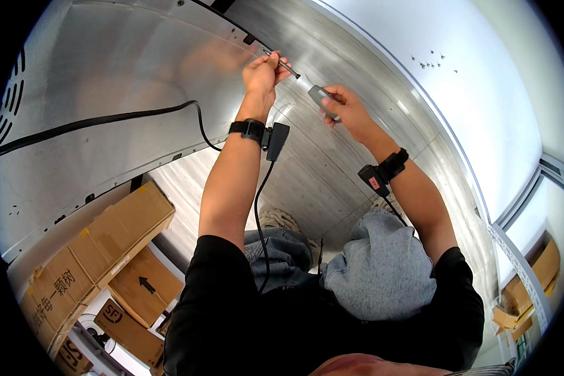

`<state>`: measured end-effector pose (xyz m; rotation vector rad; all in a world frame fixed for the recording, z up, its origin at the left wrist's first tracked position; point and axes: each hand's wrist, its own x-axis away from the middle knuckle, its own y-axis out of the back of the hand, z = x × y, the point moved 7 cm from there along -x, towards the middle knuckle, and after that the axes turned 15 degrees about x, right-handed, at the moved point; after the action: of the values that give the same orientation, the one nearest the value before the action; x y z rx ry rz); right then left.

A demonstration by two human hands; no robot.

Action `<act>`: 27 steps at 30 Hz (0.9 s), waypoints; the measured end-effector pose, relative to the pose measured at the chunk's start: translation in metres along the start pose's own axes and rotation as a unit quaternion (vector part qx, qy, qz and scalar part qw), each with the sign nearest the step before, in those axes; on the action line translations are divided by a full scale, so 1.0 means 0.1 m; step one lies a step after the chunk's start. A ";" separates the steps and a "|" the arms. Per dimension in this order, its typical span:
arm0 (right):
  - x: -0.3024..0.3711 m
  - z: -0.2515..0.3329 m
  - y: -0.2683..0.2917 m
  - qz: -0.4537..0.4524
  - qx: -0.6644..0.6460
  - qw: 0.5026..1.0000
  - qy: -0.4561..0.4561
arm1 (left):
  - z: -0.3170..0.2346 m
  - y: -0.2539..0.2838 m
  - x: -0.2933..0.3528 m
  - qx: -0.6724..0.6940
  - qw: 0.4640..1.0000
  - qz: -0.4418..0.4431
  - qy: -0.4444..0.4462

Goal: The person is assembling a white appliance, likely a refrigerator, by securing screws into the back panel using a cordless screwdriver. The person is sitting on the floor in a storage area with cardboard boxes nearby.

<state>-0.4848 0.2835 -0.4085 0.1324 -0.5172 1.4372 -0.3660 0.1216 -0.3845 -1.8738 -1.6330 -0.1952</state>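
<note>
My right hand [349,113] is wrapped round the grey handle of a screwdriver [318,96], which slants up and to the left. Near the far end of its thin metal shaft, the fingers of my left hand [261,75] are closed in a pinch. The tip lies at the edge of a large silvery metal panel [144,69], close to a dark slot. Whether a screw sits at the tip is too small to tell. Each wrist wears a black strap with a small black device and a cable.
A black cable [106,119] runs across the panel. Several small screws [431,64] lie on a white surface [482,94] at right. Cardboard boxes [106,232] are stacked at lower left, and an opened carton [520,301] is at lower right. Wood-look floor lies below my hands.
</note>
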 end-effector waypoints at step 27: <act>0.07 -0.03 -0.12 0.114 -0.216 0.964 -0.106 | -0.01 0.00 0.09 -0.076 0.997 -0.028 -0.017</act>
<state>-0.4726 0.2888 -0.4055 -0.1295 -1.0377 1.5052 -0.3644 0.1286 -0.3796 -1.9533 -1.7376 -0.3217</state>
